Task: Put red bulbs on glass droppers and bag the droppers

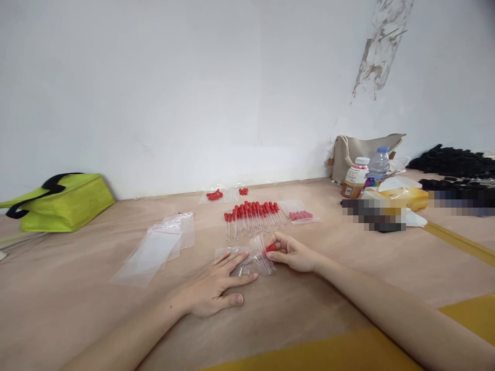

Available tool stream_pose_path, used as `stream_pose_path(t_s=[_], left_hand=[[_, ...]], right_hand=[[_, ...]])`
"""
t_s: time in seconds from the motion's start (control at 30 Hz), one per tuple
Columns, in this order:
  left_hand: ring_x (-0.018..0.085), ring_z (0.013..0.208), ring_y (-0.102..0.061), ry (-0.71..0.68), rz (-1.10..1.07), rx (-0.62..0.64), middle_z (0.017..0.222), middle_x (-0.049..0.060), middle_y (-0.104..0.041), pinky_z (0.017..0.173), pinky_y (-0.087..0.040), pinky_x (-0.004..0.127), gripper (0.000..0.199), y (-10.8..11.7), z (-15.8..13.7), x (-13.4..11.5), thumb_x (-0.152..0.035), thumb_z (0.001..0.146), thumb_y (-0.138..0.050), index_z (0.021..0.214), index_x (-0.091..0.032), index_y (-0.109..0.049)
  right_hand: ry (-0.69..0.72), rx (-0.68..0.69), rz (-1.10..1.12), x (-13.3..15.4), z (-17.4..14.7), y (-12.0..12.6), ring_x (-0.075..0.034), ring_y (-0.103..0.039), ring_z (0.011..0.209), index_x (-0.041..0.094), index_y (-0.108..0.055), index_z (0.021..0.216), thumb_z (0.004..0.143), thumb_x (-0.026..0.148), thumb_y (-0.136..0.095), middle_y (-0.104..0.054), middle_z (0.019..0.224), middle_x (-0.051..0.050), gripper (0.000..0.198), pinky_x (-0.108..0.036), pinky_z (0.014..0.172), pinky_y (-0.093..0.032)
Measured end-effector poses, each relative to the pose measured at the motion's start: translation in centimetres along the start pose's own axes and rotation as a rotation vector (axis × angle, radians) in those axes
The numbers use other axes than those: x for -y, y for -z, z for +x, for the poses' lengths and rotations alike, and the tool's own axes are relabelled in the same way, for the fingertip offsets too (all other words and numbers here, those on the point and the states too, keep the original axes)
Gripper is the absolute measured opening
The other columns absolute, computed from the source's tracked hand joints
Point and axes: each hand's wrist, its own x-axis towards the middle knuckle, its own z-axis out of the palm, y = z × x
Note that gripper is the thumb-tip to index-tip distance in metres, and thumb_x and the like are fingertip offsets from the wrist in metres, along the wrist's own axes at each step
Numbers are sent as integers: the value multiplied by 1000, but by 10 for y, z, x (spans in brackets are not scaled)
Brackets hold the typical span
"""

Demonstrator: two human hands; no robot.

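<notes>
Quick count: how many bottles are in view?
2: a white-capped bottle and a blue-capped bottle to its right, both in front of the beige bag. More could be hidden.

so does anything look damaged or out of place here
Yes, the wall: high on the right is a ragged, stained patch, odd against the mostly smooth, pale surface around it. The red droppers lie in a rough row, with no spill visible.

A pale, bluish-white wall [174,93] rises behind the desk [69,288], marred at the upper right by a rough, peeling patch [381,51]. The desk's surface is light brown, with yellow strips [309,353] in the foreground and at right. The light is soft.
</notes>
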Motion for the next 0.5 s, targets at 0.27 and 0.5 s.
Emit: stream_pose_path(t_s=[0.27,0.5], left_hand=[[23,129,-22,22,-52,-44,143,0,-20,103,-20,44,43,-1,-9,8,-39,89,-38,132,-36,-29],[22,128,-25,30,-52,-57,141,1,-26,104,-20,43,38,-2,-12,13,-38,88,-40,126,-35,-40]], right_hand=[[-13,-98,-197,-1,-3,15,-12,-57,63,14,-65,81,61,37,-69,-65,73,-3,30,-25,62,-45],[62,40,-422,7,-8,26,-16,-56,77,17,-62,92,75,41,-55,-63,83,-3,31,-26,68,-44]])
